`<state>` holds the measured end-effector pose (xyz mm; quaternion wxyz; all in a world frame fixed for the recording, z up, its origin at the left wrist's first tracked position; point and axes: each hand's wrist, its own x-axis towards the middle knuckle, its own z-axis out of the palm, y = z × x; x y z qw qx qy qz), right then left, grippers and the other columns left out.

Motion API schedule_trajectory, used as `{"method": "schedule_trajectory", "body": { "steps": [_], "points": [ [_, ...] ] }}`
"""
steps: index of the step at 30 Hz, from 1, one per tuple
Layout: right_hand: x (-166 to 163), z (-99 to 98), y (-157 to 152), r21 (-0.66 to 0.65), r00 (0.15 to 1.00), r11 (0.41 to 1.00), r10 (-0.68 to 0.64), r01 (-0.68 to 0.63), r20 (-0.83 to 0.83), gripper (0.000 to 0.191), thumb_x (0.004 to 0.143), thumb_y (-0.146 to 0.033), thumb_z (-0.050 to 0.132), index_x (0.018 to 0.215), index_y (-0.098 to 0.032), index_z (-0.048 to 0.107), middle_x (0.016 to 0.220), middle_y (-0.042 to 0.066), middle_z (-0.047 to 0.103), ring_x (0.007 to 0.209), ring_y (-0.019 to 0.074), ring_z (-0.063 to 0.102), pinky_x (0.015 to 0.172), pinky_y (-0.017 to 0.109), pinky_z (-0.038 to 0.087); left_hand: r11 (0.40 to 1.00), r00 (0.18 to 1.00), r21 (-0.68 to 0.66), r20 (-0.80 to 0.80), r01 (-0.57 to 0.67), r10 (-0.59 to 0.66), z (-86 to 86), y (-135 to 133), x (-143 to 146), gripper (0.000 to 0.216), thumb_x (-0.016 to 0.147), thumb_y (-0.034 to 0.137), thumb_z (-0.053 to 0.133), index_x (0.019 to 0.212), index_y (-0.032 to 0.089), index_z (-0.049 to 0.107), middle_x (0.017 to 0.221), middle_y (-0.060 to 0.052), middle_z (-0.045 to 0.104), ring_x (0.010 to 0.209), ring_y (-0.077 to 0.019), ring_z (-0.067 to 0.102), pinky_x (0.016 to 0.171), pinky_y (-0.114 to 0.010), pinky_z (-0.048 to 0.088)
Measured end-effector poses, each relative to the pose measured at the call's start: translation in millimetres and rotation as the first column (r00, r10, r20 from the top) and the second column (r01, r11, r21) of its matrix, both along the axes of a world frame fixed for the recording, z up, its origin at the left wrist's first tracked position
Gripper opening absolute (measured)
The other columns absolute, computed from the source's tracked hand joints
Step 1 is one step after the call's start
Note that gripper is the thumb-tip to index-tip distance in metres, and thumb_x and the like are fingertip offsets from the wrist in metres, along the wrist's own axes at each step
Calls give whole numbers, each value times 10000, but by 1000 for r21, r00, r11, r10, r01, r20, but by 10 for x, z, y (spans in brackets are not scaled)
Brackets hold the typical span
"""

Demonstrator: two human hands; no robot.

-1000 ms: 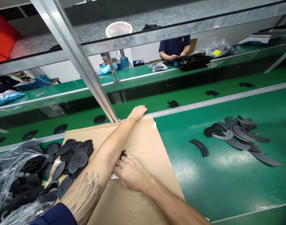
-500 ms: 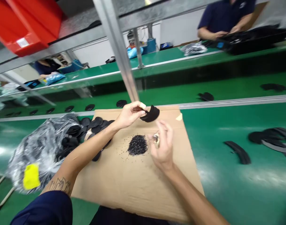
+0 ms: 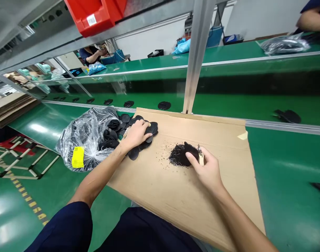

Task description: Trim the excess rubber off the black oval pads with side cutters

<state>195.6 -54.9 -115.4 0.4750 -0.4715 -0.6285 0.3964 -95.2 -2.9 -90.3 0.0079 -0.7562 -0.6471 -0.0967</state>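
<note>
On the left side of the cardboard, my left hand (image 3: 136,134) reaches into a heap of thin round black discs (image 3: 133,153). Its thumb and fingertips are closed on the edge of a black disc (image 3: 154,127) at the heap's right side. My right hand (image 3: 208,169) pinches a dark curved piece (image 3: 191,150) between thumb and fingers. Tucked in the same hand is a small hand tool with a metal tip and pale handle (image 3: 201,157), perhaps nippers. Directly beneath that piece lies a pile of small black scraps (image 3: 177,155).
Cardboard (image 3: 160,185) covers the green bench. A clear plastic bag (image 3: 83,131) of black parts lies left. Black pieces (image 3: 164,105) line the green strip behind the rail. A metal post (image 3: 193,70) rises at the back, a red bin (image 3: 97,17) above. Co-workers sit beyond.
The view has swung left. My left hand has left the dark piece and moved to the disc heap. My right hand now holds that piece over the scraps, along with the tool.
</note>
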Motion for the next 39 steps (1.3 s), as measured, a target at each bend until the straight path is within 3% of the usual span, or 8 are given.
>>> {"method": "schedule_trajectory", "body": {
  "steps": [3, 9, 13, 17, 23, 30, 36, 39],
  "points": [
    [14, 26, 26, 1, 1000, 1000, -8, 8, -28, 358, 880, -559, 678, 846, -207, 618, 704, -13, 534, 650, 149, 461, 623, 268, 423, 997, 999, -71, -18, -43, 42, -13, -18, -103, 342, 870, 296, 758, 1164, 186, 623, 1081, -104, 661, 1060, -294, 619, 943, -400, 508],
    [-8, 30, 24, -56, 999, 998, -17, 15, -39, 428, 839, -596, 719, 742, -207, 568, 654, -37, 460, 614, 126, 398, 579, 253, 371, 997, 960, -75, 278, -14, 35, -23, -100, -19, 243, 877, 230, 724, 1096, 204, 622, 866, -11, 662, 794, -175, 643, 737, -274, 503],
    [-5, 26, 19, -102, 998, 995, -11, 5, -63, 438, 812, -612, 745, 780, -196, 612, 676, -28, 527, 639, 134, 458, 604, 257, 410, 986, 647, 8, 753, 169, -117, -28, -177, 225, 268, 892, 333, 713, 1093, 174, 637, 784, 3, 639, 674, -114, 588, 606, -211, 457],
    [10, 38, 2, -138, 991, 987, 72, -88, -117, 469, 810, -627, 754, 937, -179, 702, 864, 37, 712, 794, 195, 634, 734, 311, 533, 953, 419, 164, 870, 255, -262, -75, -300, 616, 375, 873, 482, 759, 1053, 169, 661, 811, -17, 662, 679, -102, 589, 601, -203, 453],
    [19, 58, -45, -195, 973, 965, 142, -177, -181, 500, 813, -574, 778, 1096, -163, 732, 1050, 81, 771, 953, 233, 704, 874, 361, 586, 934, 512, 316, 783, 164, -355, -245, -445, 961, 274, 937, 429, 719, 1048, 179, 693, 628, 53, 546, 508, -64, 408, 516, -205, 371],
    [3, 35, -57, -228, 984, 967, 78, -114, -160, 447, 810, -570, 782, 1011, -174, 728, 955, 57, 755, 873, 210, 691, 806, 336, 596, 866, 603, 413, 627, 280, -494, -271, -545, 906, 297, 993, 364, 646, 1236, 198, 691, 984, -74, 715, 687, -119, 559, 651, -250, 506],
    [-14, 23, -68, -227, 990, 969, 72, -99, -123, 446, 807, -579, 785, 996, -179, 730, 928, 49, 745, 851, 203, 676, 775, 324, 589, 900, 572, 353, 696, 254, -435, -321, -569, 918, 317, 986, 338, 662, 1267, 194, 689, 990, -68, 703, 683, -111, 551, 648, -238, 506],
    [-17, 34, -76, -227, 989, 966, 96, -120, -113, 463, 818, -589, 775, 1038, -183, 736, 969, 57, 755, 889, 216, 685, 803, 337, 592, 908, 545, 335, 726, 251, -419, -342, -575, 926, 321, 992, 346, 652, 1276, 200, 690, 1090, -97, 707, 913, -169, 660, 783, -278, 562]
  ]
}}
